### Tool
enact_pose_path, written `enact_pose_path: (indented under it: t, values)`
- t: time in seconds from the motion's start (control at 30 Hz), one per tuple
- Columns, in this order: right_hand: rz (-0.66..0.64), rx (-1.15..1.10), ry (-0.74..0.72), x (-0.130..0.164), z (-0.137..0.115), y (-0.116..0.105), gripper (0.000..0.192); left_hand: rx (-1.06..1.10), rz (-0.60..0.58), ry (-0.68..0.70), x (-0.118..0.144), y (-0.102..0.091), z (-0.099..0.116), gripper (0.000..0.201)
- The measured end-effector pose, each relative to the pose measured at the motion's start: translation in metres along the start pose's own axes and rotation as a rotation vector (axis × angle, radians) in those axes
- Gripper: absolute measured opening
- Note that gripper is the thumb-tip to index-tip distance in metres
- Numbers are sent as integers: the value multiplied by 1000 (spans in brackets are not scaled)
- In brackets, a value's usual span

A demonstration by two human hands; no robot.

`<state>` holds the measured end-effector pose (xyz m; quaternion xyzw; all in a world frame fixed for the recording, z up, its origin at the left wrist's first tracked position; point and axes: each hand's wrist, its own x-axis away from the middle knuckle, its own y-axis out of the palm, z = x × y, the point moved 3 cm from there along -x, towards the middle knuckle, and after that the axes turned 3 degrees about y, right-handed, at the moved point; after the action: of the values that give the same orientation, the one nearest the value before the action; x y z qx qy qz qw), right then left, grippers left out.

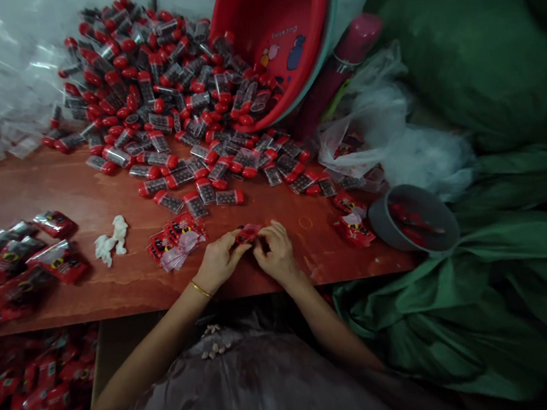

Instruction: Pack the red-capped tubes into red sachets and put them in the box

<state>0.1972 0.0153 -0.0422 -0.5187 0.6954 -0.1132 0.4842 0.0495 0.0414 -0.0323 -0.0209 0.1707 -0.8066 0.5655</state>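
Note:
A small red printed plastic packet (pixel 248 234) is held between my two hands above the front part of the table. My left hand (pixel 219 259), with a gold bangle at the wrist, pinches its left side. At its right edge the fingers of my right hand (pixel 275 248) are closed on it. The packet's contents are partly hidden by my fingers. Just left of my left hand lies a fanned pile of flat red packets (pixel 177 240). Beyond both hands is a large heap of clear tubes with red caps (pixel 179 103), dark inside.
A red basin (pixel 275 30) leans tilted at the heap's right. Filled red packets (pixel 59 260) lie at the left near crumpled white tissue (pixel 111 241). More packets (pixel 353 221) and a grey pot (pixel 411 220) stand right. Below the table's left edge are many red packets (pixel 39 377).

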Motion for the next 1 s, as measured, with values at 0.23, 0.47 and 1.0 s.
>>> enact_pose_path:
  t: [0.23, 0.47, 1.0]
  values:
    - [-163, -97, 35, -4, 5, 0, 12, -346, -82, 108, 8, 3, -14, 29]
    - [-288, -170, -1, 2, 3, -8, 32, -526, -154, 102, 11, 7, -11, 30]
    - [-312, 249, -31, -63, 9, 67, 38, 525, 1103, -439, 71, -280, -17, 24]
